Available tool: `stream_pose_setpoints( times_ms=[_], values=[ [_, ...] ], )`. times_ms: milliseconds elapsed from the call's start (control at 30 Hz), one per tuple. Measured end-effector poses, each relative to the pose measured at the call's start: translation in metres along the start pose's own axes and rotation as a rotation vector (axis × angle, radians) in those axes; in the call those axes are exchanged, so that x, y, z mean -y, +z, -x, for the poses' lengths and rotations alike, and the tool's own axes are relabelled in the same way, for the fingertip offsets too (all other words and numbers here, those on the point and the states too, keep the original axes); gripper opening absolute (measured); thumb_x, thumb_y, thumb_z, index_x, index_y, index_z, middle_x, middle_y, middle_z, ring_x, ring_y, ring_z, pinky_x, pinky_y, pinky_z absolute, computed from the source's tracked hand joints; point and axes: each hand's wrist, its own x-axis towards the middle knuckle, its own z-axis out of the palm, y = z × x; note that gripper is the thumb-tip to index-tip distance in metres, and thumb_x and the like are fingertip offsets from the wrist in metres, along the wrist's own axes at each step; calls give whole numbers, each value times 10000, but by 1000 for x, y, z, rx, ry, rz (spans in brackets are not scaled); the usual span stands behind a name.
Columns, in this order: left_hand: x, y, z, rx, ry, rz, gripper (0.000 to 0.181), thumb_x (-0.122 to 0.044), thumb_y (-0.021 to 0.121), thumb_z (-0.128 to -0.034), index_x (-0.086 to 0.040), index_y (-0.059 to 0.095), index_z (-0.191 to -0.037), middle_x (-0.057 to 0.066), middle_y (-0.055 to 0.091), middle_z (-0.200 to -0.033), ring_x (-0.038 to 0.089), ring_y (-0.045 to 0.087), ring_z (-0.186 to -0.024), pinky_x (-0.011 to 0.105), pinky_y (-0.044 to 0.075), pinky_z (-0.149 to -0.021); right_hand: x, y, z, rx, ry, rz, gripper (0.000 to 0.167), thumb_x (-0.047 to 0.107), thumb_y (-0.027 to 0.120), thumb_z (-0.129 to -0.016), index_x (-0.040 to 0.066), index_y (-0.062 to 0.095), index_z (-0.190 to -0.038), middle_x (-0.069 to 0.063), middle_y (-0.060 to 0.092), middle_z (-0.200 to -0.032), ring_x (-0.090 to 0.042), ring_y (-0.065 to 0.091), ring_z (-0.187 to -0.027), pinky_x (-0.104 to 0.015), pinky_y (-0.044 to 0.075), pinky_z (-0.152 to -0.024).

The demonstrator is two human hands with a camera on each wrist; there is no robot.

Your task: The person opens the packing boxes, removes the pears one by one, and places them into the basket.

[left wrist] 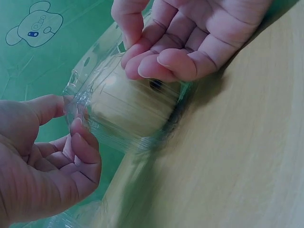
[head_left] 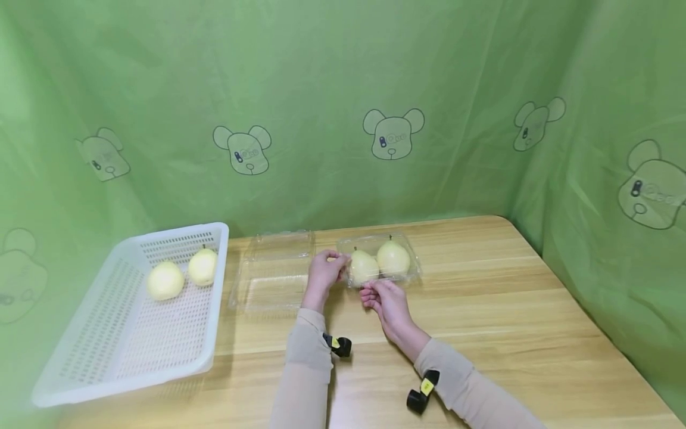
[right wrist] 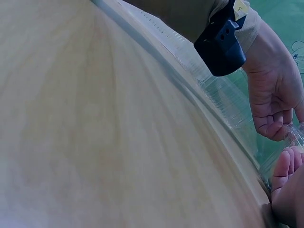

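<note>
My left hand [head_left: 324,274] pinches the clear box [head_left: 371,243] by its side, right hand [head_left: 391,305] its front edge, probably for steadiness.

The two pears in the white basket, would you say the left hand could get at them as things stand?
Probably yes, though the left hand pinches the clear box; freed, it should reach the pears, since the basket is uncovered and only a low clear container lies between.
</note>
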Motion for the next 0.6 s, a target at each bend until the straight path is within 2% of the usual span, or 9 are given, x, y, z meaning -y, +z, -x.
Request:
stream_pose_setpoints(
  times_ms=[200, 367, 467, 600],
  values=[
    [-2, 4, 3, -10, -15, -30, 251, -222, 680, -891, -35, 605, -1041, 54, 657, -777, 67, 518, -543, 264, 520, -562, 0, -2, 2, -6, -8, 3, 159, 31, 476, -952, 8, 608, -865, -42, 657, -704, -123, 607, -631, -221, 551, -597],
    [-4, 11, 4, -16, 17, -131, 355, -335, 621, -933, -71, 614, -1169, 174, 678, -1089, 94, 535, -581, 263, 520, -556, 0, -1, 2, -10, -11, 7, 144, 34, 491, -943, -8, 615, -883, -46, 660, -715, -131, 611, -641, -223, 558, -603],
    [-5, 14, 5, -32, 48, -191, 407, -387, 584, -949, -88, 610, -1223, 183, 638, -1229, 120, 564, -649, 248, 512, -574, 0, 0, 2, -9, -13, 2, 144, 33, 493, -940, -9, 620, -889, -44, 660, -720, -134, 612, -649, -227, 560, -606],
    [-4, 14, 5, -56, 44, -204, 425, -406, 579, -948, -84, 608, -1225, 175, 643, -1225, 138, 570, -702, 251, 504, -608, -1, 0, 3, -17, -2, -5, 142, 38, 500, -941, -3, 623, -885, -43, 659, -712, -131, 609, -642, -223, 555, -596]
  ],
)
